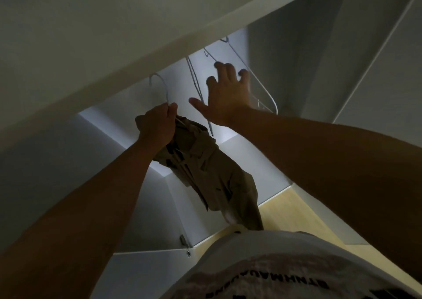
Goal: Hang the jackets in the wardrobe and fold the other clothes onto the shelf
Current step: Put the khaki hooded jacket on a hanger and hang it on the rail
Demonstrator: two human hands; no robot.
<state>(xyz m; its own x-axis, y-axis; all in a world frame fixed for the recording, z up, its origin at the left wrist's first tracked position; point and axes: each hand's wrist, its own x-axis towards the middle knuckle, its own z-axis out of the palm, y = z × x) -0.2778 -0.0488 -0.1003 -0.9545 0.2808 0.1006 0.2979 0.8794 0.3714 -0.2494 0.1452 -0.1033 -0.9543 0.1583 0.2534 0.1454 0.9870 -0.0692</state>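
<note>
Head view into a white panelled wardrobe (285, 74); the left hand (157, 125) is closed around the neck of a thin white wire hanger (159, 82), whose hook points up beneath the wardrobe's upper board; a khaki fabric jacket (205, 173) hangs bunched from this hanger, trailing down toward the person's white printed T-shirt (274, 264); the right hand (226, 95) is held wide open, fingers spread and gripping nothing, in front of the empty white wire hangers (265, 90) suspended inside; whether it touches them cannot be told; a pale yellow wooden floor (296, 207) lies below the wardrobe opening.
</note>
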